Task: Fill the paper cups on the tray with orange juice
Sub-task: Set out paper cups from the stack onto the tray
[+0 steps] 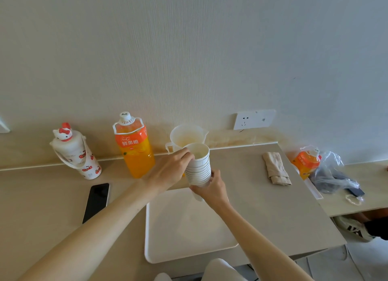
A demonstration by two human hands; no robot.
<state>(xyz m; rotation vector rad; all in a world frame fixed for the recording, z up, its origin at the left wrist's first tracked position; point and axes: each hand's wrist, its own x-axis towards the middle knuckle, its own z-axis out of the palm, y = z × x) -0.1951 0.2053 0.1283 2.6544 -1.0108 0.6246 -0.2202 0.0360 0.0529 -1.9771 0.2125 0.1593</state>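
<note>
Paper cups [198,165]: nested stack, held above the far edge of the tray, tilted slightly; none set down yet.
Right hand [212,188]: fingers wrapped tight around the lower part of the stack, bearing its weight.
Left hand [170,171]: fingertips pinched on the rim of the top cup, apparently to peel it off.
Tray [168,249]: white, bare, on the counter just below the hands.
Juice bottle [134,148]: upright, cap on, near the wall, left of the stack; juice not yet opened.
Measuring jug [185,138]: translucent, behind the stack, faint yellow residue inside.
Phone [96,201]: flat on the counter, left of the tray.
Stage: judged early, 0 cups placed.
Risk 1: cups nest tightly; pulling the rim may lift 2 together or crush the thin lip.
Risk 2: a sharp tug could jerk the stack loose and scatter cups.
Risk 3: light empty cups may tip on the smooth tray once pouring starts; phone sits near any spill.
</note>
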